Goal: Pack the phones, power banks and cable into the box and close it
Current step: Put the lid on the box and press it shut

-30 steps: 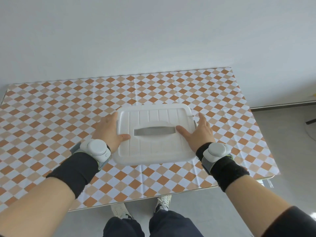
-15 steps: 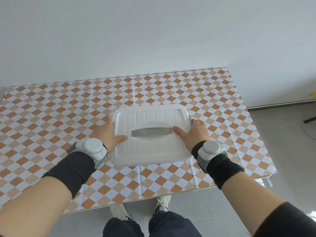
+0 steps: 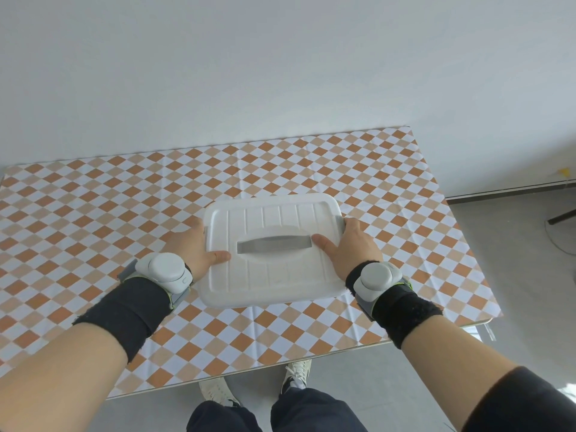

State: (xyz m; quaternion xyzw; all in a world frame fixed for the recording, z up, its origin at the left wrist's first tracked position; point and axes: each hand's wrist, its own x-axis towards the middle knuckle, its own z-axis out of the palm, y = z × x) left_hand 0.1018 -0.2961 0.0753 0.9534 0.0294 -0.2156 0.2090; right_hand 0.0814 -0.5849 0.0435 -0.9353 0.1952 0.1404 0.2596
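Observation:
A white plastic box (image 3: 274, 285) with its ribbed lid on stands in the middle of the checkered table. A grey handle (image 3: 274, 244) lies flat in the lid's centre. My left hand (image 3: 194, 247) grips the box's left side, thumb lying on the lid, fingers down over the edge. My right hand (image 3: 350, 244) grips the right side the same way, its fingers wrapped over a grey latch (image 3: 339, 220). No phones, power banks or cable are in sight; the lid hides the inside.
The table (image 3: 93, 213) wears an orange and white diamond cloth and stands against a white wall. Its front edge is close to my legs and shoes (image 3: 296, 375). Grey floor lies to the right, with a dark stand leg (image 3: 561, 216).
Both hands have slid from lying flat beside the lid to clasping the box's sides, fingers curling down over the edges. The box itself has hardly shifted.

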